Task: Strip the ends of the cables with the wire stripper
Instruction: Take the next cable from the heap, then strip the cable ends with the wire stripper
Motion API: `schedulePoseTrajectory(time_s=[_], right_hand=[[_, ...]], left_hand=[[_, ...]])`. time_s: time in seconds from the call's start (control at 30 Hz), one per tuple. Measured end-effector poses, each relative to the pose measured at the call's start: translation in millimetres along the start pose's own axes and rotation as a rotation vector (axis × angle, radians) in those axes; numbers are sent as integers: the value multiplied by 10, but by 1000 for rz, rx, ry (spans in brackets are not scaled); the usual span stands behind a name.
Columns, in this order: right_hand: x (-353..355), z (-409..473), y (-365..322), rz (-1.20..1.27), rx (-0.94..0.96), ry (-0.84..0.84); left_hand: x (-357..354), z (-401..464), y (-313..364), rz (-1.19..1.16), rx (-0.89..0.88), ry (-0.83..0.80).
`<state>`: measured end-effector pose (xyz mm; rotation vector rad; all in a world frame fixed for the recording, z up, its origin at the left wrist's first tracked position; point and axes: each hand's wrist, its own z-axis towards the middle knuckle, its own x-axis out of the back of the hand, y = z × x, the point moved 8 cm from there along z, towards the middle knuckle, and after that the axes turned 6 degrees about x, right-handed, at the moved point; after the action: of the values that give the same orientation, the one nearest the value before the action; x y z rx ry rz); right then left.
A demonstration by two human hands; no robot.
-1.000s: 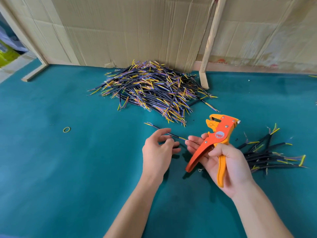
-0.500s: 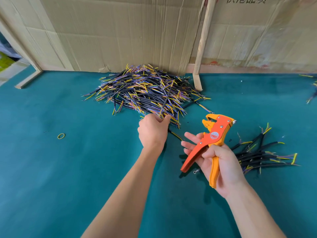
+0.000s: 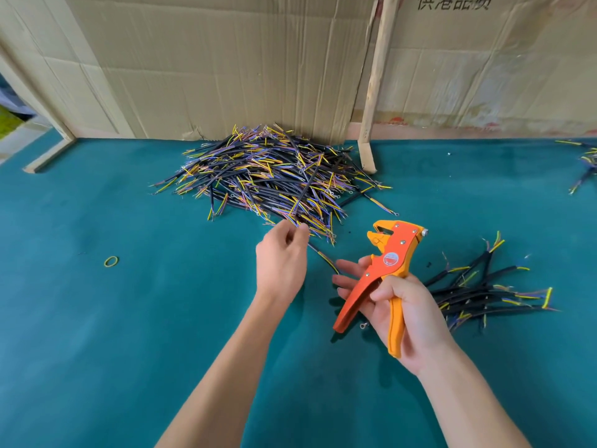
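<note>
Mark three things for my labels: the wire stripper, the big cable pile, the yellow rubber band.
wire stripper (image 3: 398,253), head view, on its orange body
big cable pile (image 3: 268,176), head view, mid-heap
yellow rubber band (image 3: 111,261), head view, on its loop

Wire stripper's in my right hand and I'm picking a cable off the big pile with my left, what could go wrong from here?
The left hand pinches one cable at the edge of the big pile, so tangled neighbours may drag out with it. The right hand holds the wire stripper loosely, fingers extended near its handles, so a squeeze might pinch them.
</note>
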<state>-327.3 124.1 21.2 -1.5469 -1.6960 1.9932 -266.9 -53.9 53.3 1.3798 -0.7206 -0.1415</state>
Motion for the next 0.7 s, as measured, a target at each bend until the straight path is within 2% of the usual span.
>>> schedulePoseTrajectory(time_s=[0.17,0.33,0.7], right_hand=[[-79,-25,21,100,-65,-53],[-71,-49,14,114,-98,-87],[-33,-41,-67,124,-30,-95]], left_hand=[[-118,-690,66,-99,-172,-100],[-48,-1146,28,104,-420,-177],[90,-1307,-132,133,-365,-310]])
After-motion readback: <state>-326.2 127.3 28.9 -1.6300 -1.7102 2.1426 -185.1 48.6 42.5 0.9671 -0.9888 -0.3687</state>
